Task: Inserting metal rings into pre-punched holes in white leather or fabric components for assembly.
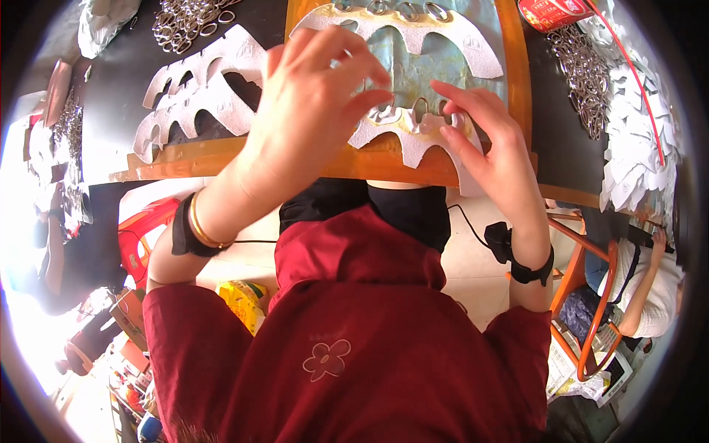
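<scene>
A white, fuzzy, arch-cut piece (415, 144) lies at the near edge of the board, its tabs folded around metal rings (422, 105) and yellowish glue along the fold. Over its left end hovers my left hand (306, 96), fingers bent, with a small gap between thumb and index fingertip. My right hand (493, 136) is at the piece's right end, index finger stretched out and thumb apart from it, close against a folded tab. Whether the fingertips press on the tab is hard to see. Farther back lies a similar white piece (473, 50) with several rings along its top.
More white cut pieces (196, 100) lie to the left. Loose metal rings (185, 26) are heaped at the back left, with another ring pile (580, 77) at right beside a red can (552, 13). White scraps (641, 140) heap at far right. An orange-framed chair (591, 310) stands near another person.
</scene>
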